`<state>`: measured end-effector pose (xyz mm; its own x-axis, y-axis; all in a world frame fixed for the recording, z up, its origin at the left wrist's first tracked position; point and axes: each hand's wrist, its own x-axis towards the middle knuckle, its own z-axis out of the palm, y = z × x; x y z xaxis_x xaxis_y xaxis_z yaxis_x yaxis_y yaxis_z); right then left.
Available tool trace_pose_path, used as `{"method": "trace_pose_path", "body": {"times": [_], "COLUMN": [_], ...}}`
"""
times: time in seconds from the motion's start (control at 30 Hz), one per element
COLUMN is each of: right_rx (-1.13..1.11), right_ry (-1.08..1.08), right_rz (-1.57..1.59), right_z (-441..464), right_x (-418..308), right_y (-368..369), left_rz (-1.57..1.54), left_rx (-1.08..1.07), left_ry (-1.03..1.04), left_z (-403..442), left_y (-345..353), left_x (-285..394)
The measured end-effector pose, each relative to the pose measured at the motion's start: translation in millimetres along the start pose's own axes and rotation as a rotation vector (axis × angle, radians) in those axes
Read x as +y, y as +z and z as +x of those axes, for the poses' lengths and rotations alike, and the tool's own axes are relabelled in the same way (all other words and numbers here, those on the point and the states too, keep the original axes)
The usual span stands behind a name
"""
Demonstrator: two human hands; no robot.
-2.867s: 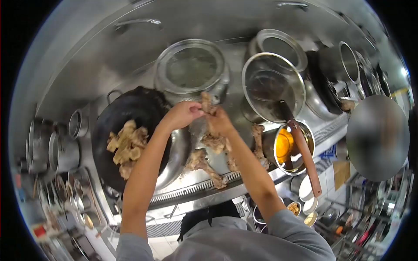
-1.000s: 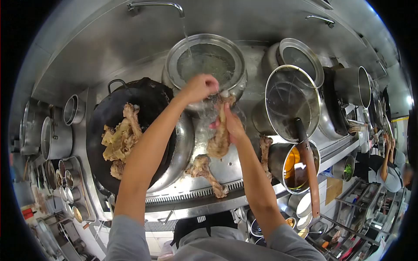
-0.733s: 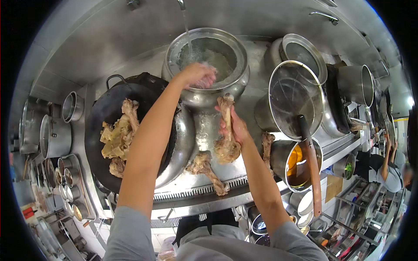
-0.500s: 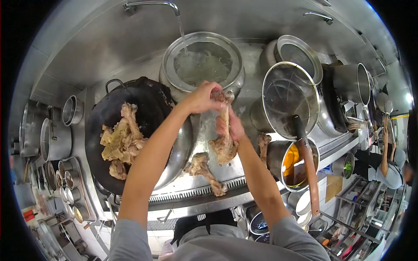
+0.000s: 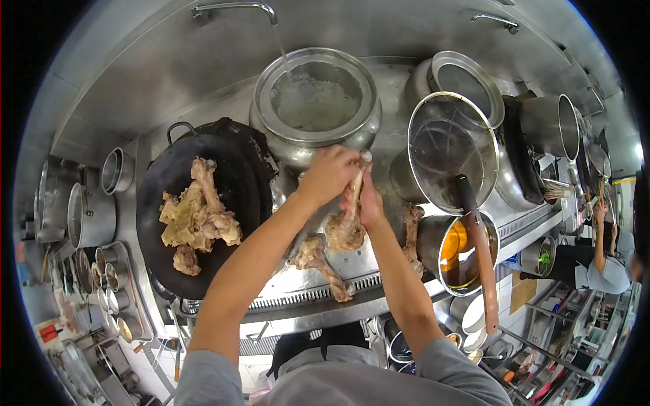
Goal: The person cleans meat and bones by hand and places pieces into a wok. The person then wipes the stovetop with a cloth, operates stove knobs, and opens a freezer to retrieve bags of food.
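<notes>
A large meaty bone [image 5: 346, 232] stands nearly upright between my hands, its thick, meat-covered end low and a bare pale knob at the top. My left hand [image 5: 330, 174] is closed around the upper end, just below the knob. My right hand [image 5: 367, 200] wraps the shaft from the right; some of its fingers are hidden behind the bone. On the steel counter [image 5: 325, 284] just below lies a second bone [image 5: 321, 268]. A third bone [image 5: 412, 233] rests to the right of my right forearm, beside a pot.
Water runs from a tap [image 5: 237, 7] into a wide pot [image 5: 315, 132] behind my hands. At left, a black wok [image 5: 159, 223] holds bones and meat pieces [image 5: 196, 210]. A wood-handled strainer [image 5: 453, 145] lies across a pot of amber liquid [image 5: 460, 254]. Another person [image 5: 606, 267] stands far right.
My left hand has moved down and slightly right along the bone's upper end, and my left forearm has shifted right. The bone's top is barer and its knob shows. My right hand still grips the shaft.
</notes>
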<state>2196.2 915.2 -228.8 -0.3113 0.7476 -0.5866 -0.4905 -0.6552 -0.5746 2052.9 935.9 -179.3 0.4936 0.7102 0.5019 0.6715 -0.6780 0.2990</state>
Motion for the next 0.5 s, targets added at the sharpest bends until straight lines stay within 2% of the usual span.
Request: {"method": "trace_pose_path", "body": {"times": [0.13, 0.2, 0.27, 0.33, 0.37, 0.43, 0.47, 0.5], "right_rx": [0.013, -0.172, -0.242, -0.317, -0.289, -0.263, -0.214, -0.159], "right_ry": [-0.025, 0.049, 0.034, 0.024, 0.011, -0.001, 0.011, 0.025], "right_rz": [-0.103, -0.061, -0.070, -0.084, -0.116, -0.149, -0.117, -0.079], "right_z": [-1, -14, -15, -17, -18, -12, -7, -2], "right_x": [-7, -17, -15, -13, -13, -14, -14, -12], "right_y": [-8, -10, -19, -19, -16, -10, -6, -5], "left_rz": [-0.062, -0.088, -0.116, 0.188, 0.190, -0.287, -0.289, -0.368], "left_rx": [-0.052, 0.154, 0.213, 0.244, 0.246, -0.384, -0.388, -0.304], "left_ry": [0.082, -0.227, -0.483, -0.636, -0.641, -0.874, -0.881, -0.851], "left_z": [3, 21, 33, 23, 24, 33, 35, 35], "left_y": [-23, -39, -35, 1, -3, -23, -28, -33], "left_x": [10, -11, -69, -138, -140, -134, -122, -94]}}
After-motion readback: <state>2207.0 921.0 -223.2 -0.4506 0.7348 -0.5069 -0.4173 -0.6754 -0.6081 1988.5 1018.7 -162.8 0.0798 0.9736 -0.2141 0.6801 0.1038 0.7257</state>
